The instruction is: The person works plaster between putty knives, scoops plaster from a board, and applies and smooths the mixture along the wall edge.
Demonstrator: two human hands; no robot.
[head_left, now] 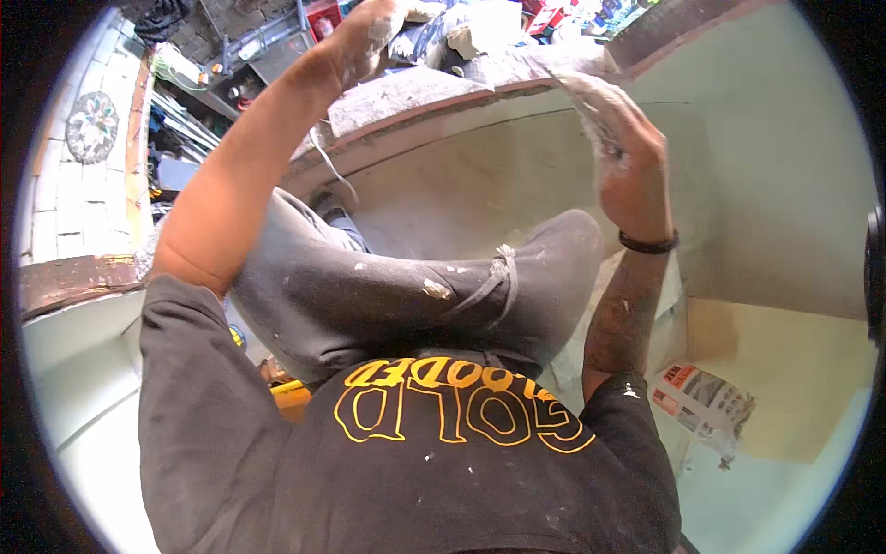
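Note:
My left hand [377,32], dusted with white, reaches over the ledge at the top of the view. Its fingers are partly cut off by the upper edge, so whether it grips anything cannot be made out. Close to it on the ledge is a crumpled white and blue plastic bag [429,42] with pale lumps [464,42] beside it. My right hand [623,138] is raised in front of the greenish wall, its fingers stretched out toward the ledge and coated in white paste. Nothing shows in the right hand.
A whitish, rough ledge [397,102] runs along the top of the wall [498,157]. A white cable [337,171] hangs over it. Tools and clutter [258,46] lie beyond. At right lies a torn printed bag [706,406]; at left stands a white brick wall [69,194].

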